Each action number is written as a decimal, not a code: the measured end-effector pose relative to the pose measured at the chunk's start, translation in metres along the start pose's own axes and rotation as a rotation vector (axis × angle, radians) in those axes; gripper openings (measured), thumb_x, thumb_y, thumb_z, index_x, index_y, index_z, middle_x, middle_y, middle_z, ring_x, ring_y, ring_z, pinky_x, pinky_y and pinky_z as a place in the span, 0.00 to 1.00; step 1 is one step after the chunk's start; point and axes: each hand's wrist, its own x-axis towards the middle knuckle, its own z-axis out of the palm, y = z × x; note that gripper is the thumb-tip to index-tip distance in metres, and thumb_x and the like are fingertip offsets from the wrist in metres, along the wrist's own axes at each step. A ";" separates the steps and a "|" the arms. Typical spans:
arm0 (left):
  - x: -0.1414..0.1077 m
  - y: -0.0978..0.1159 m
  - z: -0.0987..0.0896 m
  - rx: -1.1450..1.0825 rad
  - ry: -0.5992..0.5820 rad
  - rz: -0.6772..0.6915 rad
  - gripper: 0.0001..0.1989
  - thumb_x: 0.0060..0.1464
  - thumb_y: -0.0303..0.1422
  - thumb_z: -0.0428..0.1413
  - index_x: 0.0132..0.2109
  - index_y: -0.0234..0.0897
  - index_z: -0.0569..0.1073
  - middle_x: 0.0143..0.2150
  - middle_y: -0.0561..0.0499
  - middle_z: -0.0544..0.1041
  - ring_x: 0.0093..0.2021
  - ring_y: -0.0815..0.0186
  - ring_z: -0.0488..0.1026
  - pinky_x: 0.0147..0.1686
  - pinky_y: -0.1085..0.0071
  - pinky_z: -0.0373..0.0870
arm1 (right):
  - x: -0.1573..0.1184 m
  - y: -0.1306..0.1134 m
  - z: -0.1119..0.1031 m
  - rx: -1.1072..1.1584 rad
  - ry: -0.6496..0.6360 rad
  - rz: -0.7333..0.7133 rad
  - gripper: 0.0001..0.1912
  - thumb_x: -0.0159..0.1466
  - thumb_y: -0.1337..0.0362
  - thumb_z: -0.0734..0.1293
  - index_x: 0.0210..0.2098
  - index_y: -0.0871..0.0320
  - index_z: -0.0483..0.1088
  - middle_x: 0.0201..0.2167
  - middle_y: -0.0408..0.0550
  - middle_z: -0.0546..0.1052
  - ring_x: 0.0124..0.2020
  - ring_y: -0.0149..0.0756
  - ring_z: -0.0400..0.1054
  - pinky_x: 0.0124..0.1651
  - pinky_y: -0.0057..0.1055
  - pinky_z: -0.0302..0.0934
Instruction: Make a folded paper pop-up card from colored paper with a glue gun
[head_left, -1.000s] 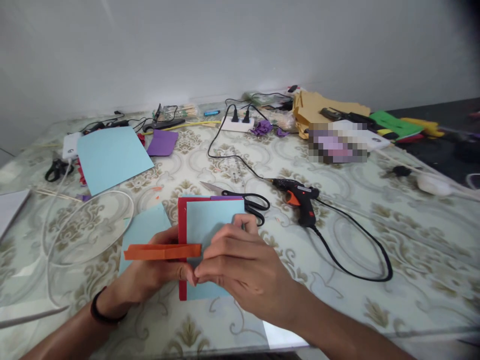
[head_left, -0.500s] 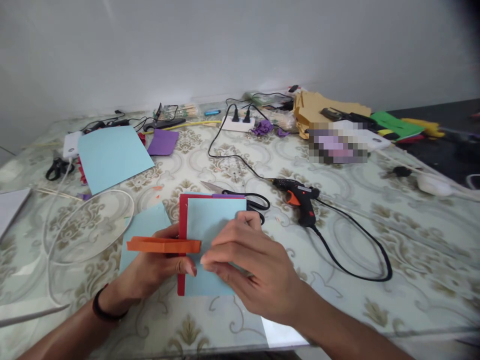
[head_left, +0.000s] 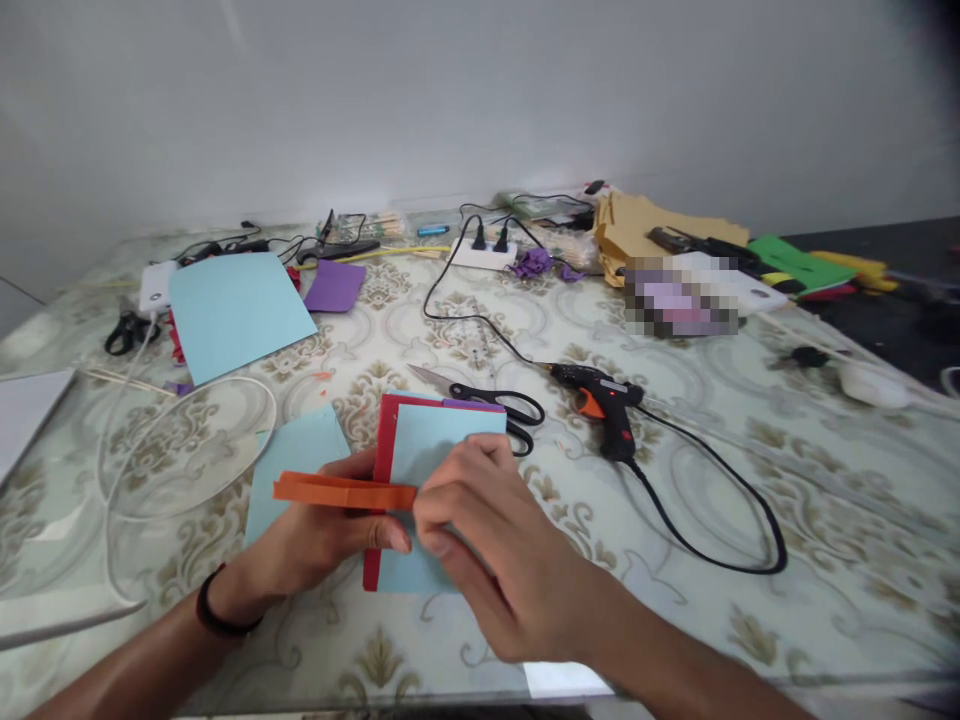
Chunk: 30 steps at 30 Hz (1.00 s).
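A small booklet of light blue paper with a red edge strip is held up over the table. My left hand grips it from the left, thumb on the front and the other fingers hidden behind. Across the red edge sticks out an orange folded paper strip. My right hand is closed in front of the booklet, its fingertips pinched at the strip's right end. A bit of purple paper shows at the booklet's top edge. Black-handled scissors lie just behind it.
Right of the hands lies a black glue gun with its cord looped on the table. Blue sheets and a purple piece lie left. A white power strip and brown paper are at the back.
My right fingertips have closed on the right end of the orange strip, where a small gap showed before. The booklet is tilted slightly more, and the whole view has shifted a little.
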 end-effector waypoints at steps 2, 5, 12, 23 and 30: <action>0.001 -0.002 -0.001 -0.024 0.018 -0.012 0.19 0.49 0.38 0.75 0.46 0.38 0.82 0.38 0.51 0.81 0.37 0.64 0.76 0.35 0.73 0.75 | -0.002 0.003 -0.004 0.065 0.113 0.041 0.09 0.75 0.72 0.56 0.39 0.54 0.62 0.33 0.42 0.69 0.36 0.36 0.65 0.46 0.43 0.57; 0.001 -0.004 -0.003 -0.063 0.053 -0.043 0.23 0.48 0.42 0.75 0.48 0.38 0.82 0.41 0.47 0.82 0.38 0.62 0.77 0.36 0.71 0.76 | -0.004 0.011 -0.013 0.151 0.350 0.122 0.12 0.78 0.68 0.55 0.37 0.53 0.62 0.30 0.42 0.65 0.33 0.37 0.63 0.42 0.41 0.58; -0.001 -0.009 -0.007 -0.021 0.115 -0.013 0.23 0.49 0.48 0.74 0.44 0.37 0.81 0.37 0.50 0.78 0.34 0.64 0.73 0.33 0.71 0.73 | -0.004 0.039 -0.034 -0.140 0.623 0.446 0.03 0.72 0.62 0.70 0.41 0.51 0.72 0.35 0.44 0.73 0.37 0.40 0.69 0.43 0.40 0.64; 0.002 -0.016 0.000 -0.083 0.234 -0.011 0.19 0.61 0.50 0.66 0.44 0.38 0.82 0.41 0.48 0.84 0.41 0.60 0.79 0.38 0.69 0.77 | -0.003 0.016 0.009 -0.416 0.072 0.058 0.16 0.76 0.57 0.67 0.58 0.59 0.76 0.44 0.53 0.76 0.44 0.45 0.68 0.49 0.46 0.59; 0.000 -0.014 0.006 -0.033 0.372 -0.074 0.21 0.61 0.52 0.65 0.41 0.37 0.81 0.36 0.49 0.82 0.35 0.63 0.77 0.33 0.71 0.75 | -0.005 0.012 0.022 -0.592 -0.064 0.008 0.30 0.76 0.44 0.63 0.59 0.64 0.75 0.46 0.54 0.81 0.46 0.48 0.69 0.54 0.50 0.53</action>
